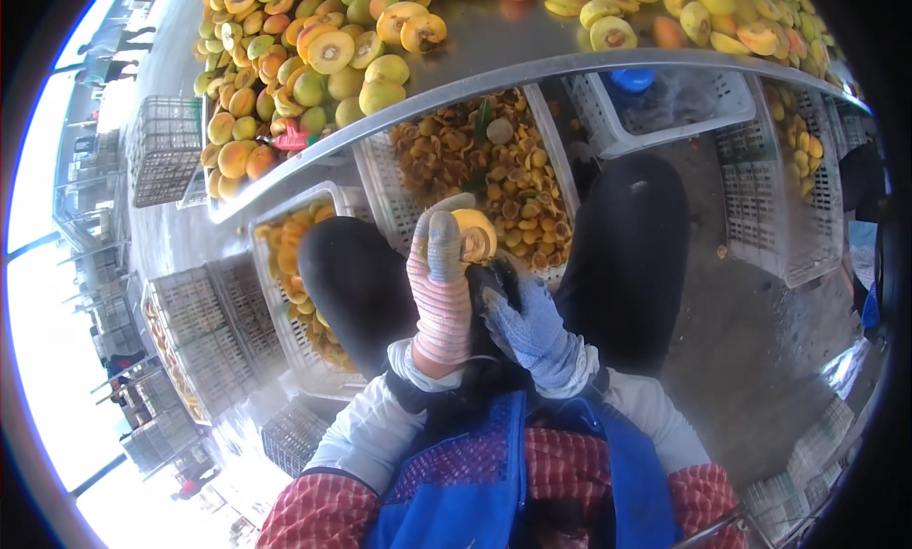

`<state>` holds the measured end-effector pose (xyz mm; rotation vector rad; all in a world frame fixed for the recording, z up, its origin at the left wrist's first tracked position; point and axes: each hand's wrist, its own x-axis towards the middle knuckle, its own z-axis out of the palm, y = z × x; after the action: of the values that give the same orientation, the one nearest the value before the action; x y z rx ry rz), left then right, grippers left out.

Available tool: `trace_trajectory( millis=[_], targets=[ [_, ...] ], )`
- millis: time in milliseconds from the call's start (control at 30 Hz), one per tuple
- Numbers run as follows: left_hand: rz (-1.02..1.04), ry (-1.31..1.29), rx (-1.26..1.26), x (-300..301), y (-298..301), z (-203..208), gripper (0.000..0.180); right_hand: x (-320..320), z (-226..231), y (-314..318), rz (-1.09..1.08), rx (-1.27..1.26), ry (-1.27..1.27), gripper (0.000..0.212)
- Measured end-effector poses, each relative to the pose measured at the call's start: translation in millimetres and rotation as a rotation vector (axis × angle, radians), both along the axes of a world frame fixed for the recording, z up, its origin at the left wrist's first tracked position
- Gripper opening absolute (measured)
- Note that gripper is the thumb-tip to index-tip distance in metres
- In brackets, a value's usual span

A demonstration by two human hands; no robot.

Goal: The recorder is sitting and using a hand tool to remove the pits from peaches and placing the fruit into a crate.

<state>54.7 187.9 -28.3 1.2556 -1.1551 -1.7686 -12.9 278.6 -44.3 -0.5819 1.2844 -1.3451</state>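
Note:
Above the crate between my knees, my left hand (440, 288), in a striped knit glove, pinches a halved yellow peach (477, 236) between fingers and thumb. The cut face of the peach is turned toward my right hand and shows a brownish centre. My right hand (537, 331), in a blue-grey glove with dark fingers, is curled just below and to the right of the fruit. What it holds is hidden against my dark trousers. Beneath both hands stands a white crate (388, 174) with many small brown-orange cut pieces (521, 183) in it.
A metal table (494, 36) ahead bears heaps of peach halves (275, 60) and a small red object (290, 136). Beside my left knee is a crate of orange pieces (294, 293). A white basket with a blue item (634, 79) and another crate (774, 188) stand right; stacked crates (204, 326) stand left.

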Motion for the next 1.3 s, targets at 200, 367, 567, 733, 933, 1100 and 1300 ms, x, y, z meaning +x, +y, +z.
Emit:
trace_trajectory(
  millis=[200,367,567,733,933,1100,1300],
  targets=[
    [-0.082,-0.118,-0.163,2,3,0,0.041,8,-4,10,-0.117,-0.022,-0.021,0.032],
    [-0.104,-0.092,-0.101,3,6,0,0.041,5,-16,16,-0.045,-0.034,-0.165,0.032],
    [0.032,0.027,-0.006,0,13,-2,0.041,13,-6,13,-0.175,-0.102,-0.003,0.033],
    [-0.008,-0.009,-0.094,1,12,-2,0.04,8,-7,14,-0.011,-0.038,0.139,0.051],
    [-0.091,-0.093,-0.125,4,11,1,0.036,6,-22,23,-0.031,-0.004,-0.251,0.03],
    [-0.2,-0.089,-0.019,5,7,6,0.031,3,-32,28,0.081,-0.01,-0.377,0.032],
    [-0.413,-0.084,0.029,5,-9,8,0.04,13,-20,30,-0.16,-0.006,-0.665,0.035]
  ],
)
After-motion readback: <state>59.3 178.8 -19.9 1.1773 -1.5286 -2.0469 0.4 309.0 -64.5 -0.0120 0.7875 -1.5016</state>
